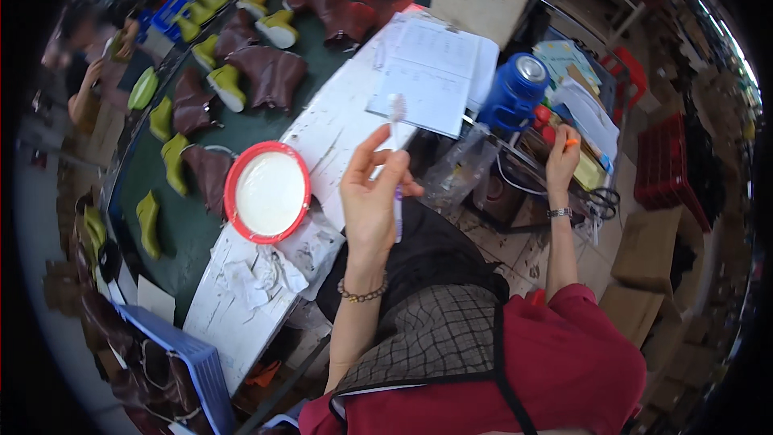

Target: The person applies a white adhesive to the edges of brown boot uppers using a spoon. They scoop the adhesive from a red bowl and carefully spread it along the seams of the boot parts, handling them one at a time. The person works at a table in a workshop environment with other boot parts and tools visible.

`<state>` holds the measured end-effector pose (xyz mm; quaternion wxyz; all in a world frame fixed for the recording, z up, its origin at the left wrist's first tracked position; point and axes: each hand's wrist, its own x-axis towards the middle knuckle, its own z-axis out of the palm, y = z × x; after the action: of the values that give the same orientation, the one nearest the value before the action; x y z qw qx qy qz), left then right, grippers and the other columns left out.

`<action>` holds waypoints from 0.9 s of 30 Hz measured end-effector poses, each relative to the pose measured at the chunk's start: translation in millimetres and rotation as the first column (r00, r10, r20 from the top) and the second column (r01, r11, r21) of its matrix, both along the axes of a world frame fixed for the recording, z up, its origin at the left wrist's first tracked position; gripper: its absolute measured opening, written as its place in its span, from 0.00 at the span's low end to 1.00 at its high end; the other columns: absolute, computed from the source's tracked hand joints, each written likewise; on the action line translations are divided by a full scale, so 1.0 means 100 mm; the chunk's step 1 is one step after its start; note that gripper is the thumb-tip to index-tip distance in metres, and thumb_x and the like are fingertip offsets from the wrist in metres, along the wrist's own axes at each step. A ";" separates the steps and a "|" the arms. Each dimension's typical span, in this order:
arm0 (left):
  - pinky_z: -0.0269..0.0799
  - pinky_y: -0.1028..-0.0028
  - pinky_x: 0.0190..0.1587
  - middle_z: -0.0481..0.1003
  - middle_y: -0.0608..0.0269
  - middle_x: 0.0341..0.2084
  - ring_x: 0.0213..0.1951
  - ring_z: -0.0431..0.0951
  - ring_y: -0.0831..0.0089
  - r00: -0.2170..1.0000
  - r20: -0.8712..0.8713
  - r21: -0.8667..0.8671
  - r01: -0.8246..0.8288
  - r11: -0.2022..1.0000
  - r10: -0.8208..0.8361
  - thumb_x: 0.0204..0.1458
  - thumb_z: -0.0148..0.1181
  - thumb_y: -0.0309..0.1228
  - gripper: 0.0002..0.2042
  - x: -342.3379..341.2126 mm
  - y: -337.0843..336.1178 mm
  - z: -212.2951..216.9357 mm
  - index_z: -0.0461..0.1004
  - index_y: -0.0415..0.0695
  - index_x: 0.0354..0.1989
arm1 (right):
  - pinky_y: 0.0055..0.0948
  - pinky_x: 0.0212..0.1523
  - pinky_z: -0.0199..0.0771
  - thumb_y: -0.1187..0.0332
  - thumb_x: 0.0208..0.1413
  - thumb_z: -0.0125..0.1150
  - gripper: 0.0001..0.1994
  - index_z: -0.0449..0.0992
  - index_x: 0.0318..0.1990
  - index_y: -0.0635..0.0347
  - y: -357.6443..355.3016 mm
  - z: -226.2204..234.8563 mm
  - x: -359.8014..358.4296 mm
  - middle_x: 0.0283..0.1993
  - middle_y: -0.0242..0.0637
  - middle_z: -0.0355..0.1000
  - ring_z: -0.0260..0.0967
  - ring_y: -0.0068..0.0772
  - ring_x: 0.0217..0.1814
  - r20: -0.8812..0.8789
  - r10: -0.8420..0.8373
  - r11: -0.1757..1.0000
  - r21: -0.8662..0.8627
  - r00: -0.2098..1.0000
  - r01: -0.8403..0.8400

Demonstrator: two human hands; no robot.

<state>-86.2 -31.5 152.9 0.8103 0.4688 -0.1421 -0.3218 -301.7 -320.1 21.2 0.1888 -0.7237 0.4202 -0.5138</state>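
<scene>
Both my grips engaged: left grip (372, 197) pinches brush (394, 135), bristles (397, 105) toward twelve; right grip (561, 163), three o'clock, holds orange item (572, 142). Best keep bristles off notebook (431, 64).

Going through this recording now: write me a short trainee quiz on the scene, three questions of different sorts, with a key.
1. Multiple choice: what does the left hand hold?
A) scissors
B) a brush
C) a boot

2. True or false: neither the left hand nor the right hand touches the red-rimmed bowl.

3. Fill in the blank: in the picture, the blue jug stands to the ____ of the open notebook.

Key: 1. B; 2. true; 3. right.
</scene>
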 end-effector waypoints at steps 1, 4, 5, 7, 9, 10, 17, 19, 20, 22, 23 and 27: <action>0.81 0.76 0.30 0.73 0.66 0.33 0.28 0.76 0.81 1.000 0.002 -0.016 0.012 1.000 -0.012 0.62 0.61 0.23 0.21 0.00 -0.01 -0.01 0.68 0.35 0.63 | 0.36 0.48 0.70 0.63 0.70 0.55 0.13 0.76 0.45 0.67 -0.05 -0.10 -0.05 0.42 0.45 0.72 0.71 0.44 0.43 -0.046 0.028 1.000 0.007 0.999 -0.027; 0.82 0.76 0.30 0.72 0.66 0.34 0.28 0.76 0.81 1.000 -0.019 -0.024 -0.015 1.000 0.015 0.62 0.61 0.24 0.21 0.02 0.01 0.03 0.68 0.35 0.63 | 0.35 0.52 0.70 0.58 0.66 0.61 0.17 0.77 0.49 0.65 -0.23 -0.37 -0.25 0.46 0.47 0.75 0.73 0.43 0.49 -0.401 0.078 0.966 0.258 0.913 0.031; 0.82 0.76 0.30 0.72 0.66 0.34 0.28 0.76 0.81 0.999 -0.028 -0.019 -0.026 0.999 0.025 0.62 0.61 0.24 0.21 0.03 0.04 0.04 0.68 0.35 0.63 | 0.35 0.51 0.70 0.59 0.64 0.64 0.17 0.77 0.50 0.65 -0.18 -0.38 -0.22 0.46 0.47 0.75 0.73 0.43 0.49 -0.390 0.101 0.980 0.197 0.915 -0.024; 0.82 0.75 0.32 0.73 0.65 0.35 0.31 0.77 0.80 0.997 -0.058 -0.033 -0.045 0.998 0.043 0.63 0.61 0.25 0.21 0.03 0.07 0.04 0.68 0.34 0.63 | 0.36 0.50 0.71 0.59 0.60 0.69 0.19 0.78 0.51 0.65 -0.12 -0.26 -0.21 0.46 0.46 0.75 0.74 0.44 0.48 -0.367 0.139 0.990 0.071 0.920 -0.122; 0.83 0.75 0.35 0.75 0.64 0.36 0.34 0.78 0.79 0.993 -0.104 -0.036 -0.065 0.997 0.061 0.62 0.62 0.25 0.22 0.04 0.09 0.04 0.68 0.34 0.64 | 0.38 0.47 0.71 0.62 0.56 0.73 0.18 0.77 0.46 0.66 0.09 0.13 -0.08 0.42 0.43 0.74 0.72 0.44 0.44 -0.419 0.016 0.989 -0.127 0.908 -0.076; 0.82 0.75 0.37 0.76 0.64 0.37 0.35 0.78 0.79 0.992 -0.095 -0.037 -0.083 0.996 0.079 0.62 0.62 0.25 0.22 0.05 0.10 0.04 0.68 0.34 0.64 | 0.39 0.48 0.71 0.63 0.55 0.72 0.17 0.77 0.44 0.66 0.20 0.31 -0.03 0.42 0.44 0.74 0.72 0.46 0.45 -0.390 0.009 0.990 -0.126 0.921 -0.063; 0.72 0.80 0.42 0.76 0.67 0.37 0.39 0.74 0.84 0.971 0.097 -0.011 -0.220 0.975 0.220 0.62 0.61 0.24 0.21 0.03 0.07 -0.01 0.69 0.36 0.63 | 0.25 0.36 0.74 0.70 0.67 0.59 0.09 0.78 0.34 0.67 1.17 0.60 0.73 0.33 0.32 0.76 0.72 0.19 0.33 0.328 0.593 0.652 0.341 0.735 -0.678; 0.70 0.82 0.41 0.75 0.68 0.37 0.38 0.73 0.84 0.946 0.158 0.010 -0.287 0.958 0.282 0.62 0.61 0.24 0.19 0.00 0.10 0.01 0.71 0.36 0.61 | 0.22 0.39 0.79 0.70 0.69 0.55 0.09 0.79 0.42 0.67 1.75 0.94 1.16 0.36 0.34 0.78 0.74 0.20 0.38 0.575 0.638 0.232 0.491 0.512 -0.840; 0.70 0.82 0.40 0.75 0.68 0.37 0.38 0.73 0.85 0.935 0.173 0.019 -0.318 0.948 0.310 0.62 0.62 0.24 0.18 -0.02 0.11 0.04 0.72 0.37 0.60 | 0.22 0.41 0.80 0.68 0.71 0.53 0.10 0.77 0.47 0.66 1.98 1.04 1.33 0.36 0.33 0.77 0.75 0.21 0.39 0.644 0.611 0.139 0.485 0.460 -0.864; 0.68 0.83 0.39 0.76 0.68 0.36 0.36 0.72 0.85 0.861 0.326 0.099 -0.442 0.892 0.390 0.61 0.63 0.25 0.14 0.03 0.19 0.06 0.74 0.38 0.55 | 0.20 0.39 0.79 0.66 0.73 0.50 0.14 0.74 0.56 0.66 2.22 1.12 1.53 0.35 0.32 0.76 0.74 0.20 0.37 0.721 0.584 0.004 0.458 0.374 -0.889; 0.68 0.82 0.39 0.77 0.68 0.36 0.35 0.72 0.85 0.833 0.372 0.119 -0.480 0.869 0.409 0.61 0.63 0.25 0.14 0.07 0.26 0.06 0.75 0.38 0.55 | 0.18 0.36 0.77 0.64 0.73 0.49 0.16 0.73 0.59 0.66 2.28 1.13 1.61 0.33 0.31 0.75 0.73 0.18 0.33 0.734 0.587 -0.038 0.445 0.341 -0.894; 0.70 0.81 0.41 0.79 0.67 0.35 0.37 0.74 0.83 0.711 0.560 0.148 -0.590 0.794 0.425 0.61 0.64 0.27 0.13 0.25 0.58 0.06 0.78 0.37 0.52 | 0.14 0.21 0.59 0.61 0.75 0.47 0.19 0.71 0.62 0.66 2.42 1.23 1.82 0.26 0.25 0.68 0.60 0.11 0.22 0.637 0.740 -0.115 0.435 0.214 -0.893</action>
<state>-61.6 26.6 159.4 0.7160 0.6796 -0.1566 0.0308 -120.2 -78.3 144.6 0.7828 -0.6115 0.0247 -0.1130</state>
